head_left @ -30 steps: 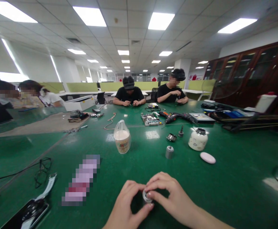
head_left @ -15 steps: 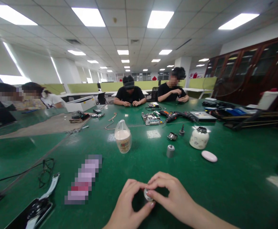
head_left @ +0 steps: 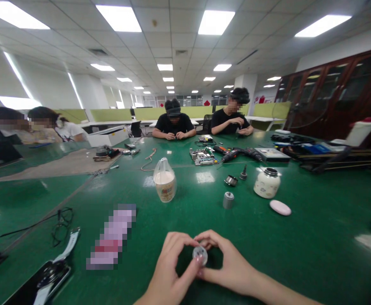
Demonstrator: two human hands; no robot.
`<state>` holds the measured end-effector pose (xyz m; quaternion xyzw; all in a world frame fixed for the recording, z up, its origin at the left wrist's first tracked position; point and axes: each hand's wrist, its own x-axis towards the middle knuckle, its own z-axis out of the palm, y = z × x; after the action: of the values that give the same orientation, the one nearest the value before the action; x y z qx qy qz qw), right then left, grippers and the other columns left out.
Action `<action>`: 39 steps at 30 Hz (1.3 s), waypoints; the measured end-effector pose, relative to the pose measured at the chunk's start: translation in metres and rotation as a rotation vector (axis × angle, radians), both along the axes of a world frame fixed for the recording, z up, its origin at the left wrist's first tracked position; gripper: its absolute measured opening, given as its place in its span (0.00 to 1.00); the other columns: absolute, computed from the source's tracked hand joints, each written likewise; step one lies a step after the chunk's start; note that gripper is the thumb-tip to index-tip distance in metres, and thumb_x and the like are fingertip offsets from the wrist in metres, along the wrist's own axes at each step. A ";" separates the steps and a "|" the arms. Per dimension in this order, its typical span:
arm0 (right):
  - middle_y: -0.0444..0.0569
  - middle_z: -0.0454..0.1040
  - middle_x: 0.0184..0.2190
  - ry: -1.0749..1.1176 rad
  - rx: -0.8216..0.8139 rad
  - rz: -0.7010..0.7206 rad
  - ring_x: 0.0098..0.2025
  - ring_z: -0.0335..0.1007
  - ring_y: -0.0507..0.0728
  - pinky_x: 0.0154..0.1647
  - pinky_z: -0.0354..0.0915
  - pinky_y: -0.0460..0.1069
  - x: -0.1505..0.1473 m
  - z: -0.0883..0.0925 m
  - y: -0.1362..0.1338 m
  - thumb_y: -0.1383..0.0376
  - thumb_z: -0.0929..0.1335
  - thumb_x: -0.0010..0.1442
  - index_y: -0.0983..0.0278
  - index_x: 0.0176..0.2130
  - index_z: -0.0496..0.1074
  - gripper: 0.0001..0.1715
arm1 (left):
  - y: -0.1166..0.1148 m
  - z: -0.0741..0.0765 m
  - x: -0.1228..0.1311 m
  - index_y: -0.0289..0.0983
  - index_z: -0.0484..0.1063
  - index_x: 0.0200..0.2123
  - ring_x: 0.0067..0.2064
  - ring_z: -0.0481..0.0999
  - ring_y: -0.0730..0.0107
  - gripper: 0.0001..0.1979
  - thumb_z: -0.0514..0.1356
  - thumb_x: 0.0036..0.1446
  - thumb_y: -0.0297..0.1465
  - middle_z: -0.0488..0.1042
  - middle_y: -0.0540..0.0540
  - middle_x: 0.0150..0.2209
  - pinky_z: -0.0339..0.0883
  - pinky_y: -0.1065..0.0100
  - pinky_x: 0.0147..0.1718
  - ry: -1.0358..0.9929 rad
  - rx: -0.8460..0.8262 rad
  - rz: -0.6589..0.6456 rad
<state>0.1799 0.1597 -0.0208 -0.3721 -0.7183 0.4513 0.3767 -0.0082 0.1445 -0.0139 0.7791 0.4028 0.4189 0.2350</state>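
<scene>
Between my two hands, just above the green table (head_left: 140, 271), is a small round metal part (head_left: 200, 254) with a pale, shiny face turned up. My left hand (head_left: 175, 267) pinches it from the left, the thumb lying across its face. From the right, my right hand (head_left: 228, 264) closes fingers and thumb around its edge. The part's lower side is hidden by my fingers. Beyond my hands a grey metal cylinder (head_left: 228, 201) stands upright. Behind it lie a metal ring-like part (head_left: 230, 181) and a small dark geared piece (head_left: 243, 173).
A cream jar (head_left: 267, 184) and a pink oval object (head_left: 280, 208) sit to the right. A bagged cup (head_left: 165, 186) stands mid-table. Glasses (head_left: 61, 226) and a watch (head_left: 53, 275) lie left. Farther off are a circuit board (head_left: 203, 156), power drills (head_left: 236, 154) and people.
The round part has been turned so its flat face shows more. My left thumb has come onto its face, and my right thumb has shifted down to the lower edge.
</scene>
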 end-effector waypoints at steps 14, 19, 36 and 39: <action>0.43 0.74 0.34 -0.166 0.071 -0.093 0.38 0.69 0.55 0.40 0.62 0.48 0.002 -0.002 -0.002 0.63 0.75 0.46 0.63 0.36 0.71 0.17 | 0.007 0.013 0.003 0.46 0.81 0.36 0.42 0.69 0.62 0.07 0.62 0.56 0.35 0.74 0.45 0.36 0.67 0.61 0.42 0.062 0.069 0.060; 0.44 0.74 0.35 -0.186 0.070 -0.087 0.38 0.69 0.55 0.41 0.62 0.48 0.003 0.002 -0.004 0.62 0.76 0.46 0.63 0.36 0.70 0.18 | 0.027 0.005 -0.017 0.47 0.80 0.39 0.40 0.68 0.62 0.10 0.60 0.58 0.39 0.74 0.45 0.34 0.66 0.60 0.40 0.133 0.131 0.341; 0.44 0.74 0.35 -0.216 0.090 -0.082 0.39 0.68 0.55 0.41 0.61 0.48 0.004 0.003 -0.005 0.62 0.75 0.46 0.62 0.38 0.70 0.19 | 0.023 -0.006 -0.020 0.42 0.78 0.39 0.46 0.72 0.60 0.09 0.58 0.60 0.36 0.78 0.46 0.38 0.66 0.59 0.46 0.158 0.229 0.278; 0.43 0.74 0.35 -0.207 0.098 -0.077 0.39 0.68 0.55 0.41 0.61 0.48 0.004 0.001 -0.004 0.61 0.75 0.47 0.62 0.37 0.70 0.18 | 0.009 -0.004 -0.011 0.42 0.76 0.39 0.46 0.74 0.62 0.07 0.59 0.60 0.32 0.79 0.46 0.39 0.67 0.62 0.46 0.119 0.224 0.113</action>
<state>0.1835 0.1554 -0.0194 -0.4254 -0.7596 0.3600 0.3354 -0.0187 0.1531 -0.0175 0.8001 0.4098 0.4270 0.0981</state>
